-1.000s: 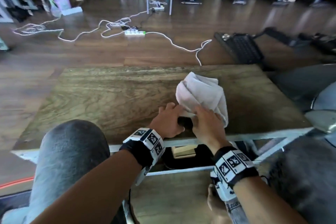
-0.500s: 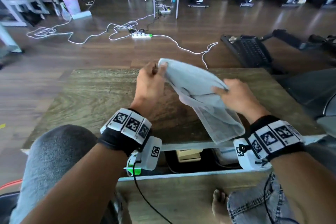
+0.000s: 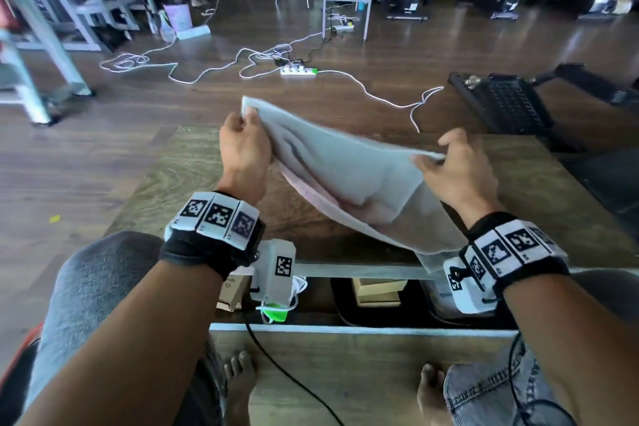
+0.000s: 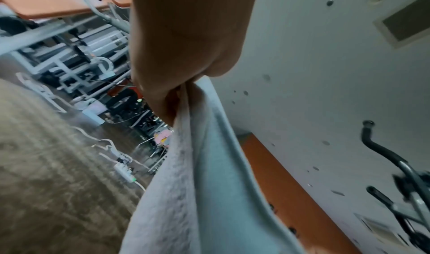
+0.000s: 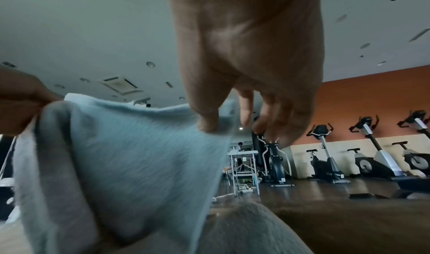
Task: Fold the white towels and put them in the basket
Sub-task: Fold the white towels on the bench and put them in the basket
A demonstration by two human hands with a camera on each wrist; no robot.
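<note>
head view: a power strip [image 3: 298,71] and white cable [image 3: 373,93] lie on the floor beyond the wooden table [image 3: 166,180]. the white towel [image 3: 352,180] is stretched in the air above the table, sagging in the middle; left hand [image 3: 243,152] and right hand [image 3: 456,169] each pinch a corner.

left wrist view: fingers [image 4: 163,99] clamp the towel's edge, blurred.

right wrist view: thumb and forefinger pinch the corner; exercise bikes [image 5: 325,158] stand behind.
</note>
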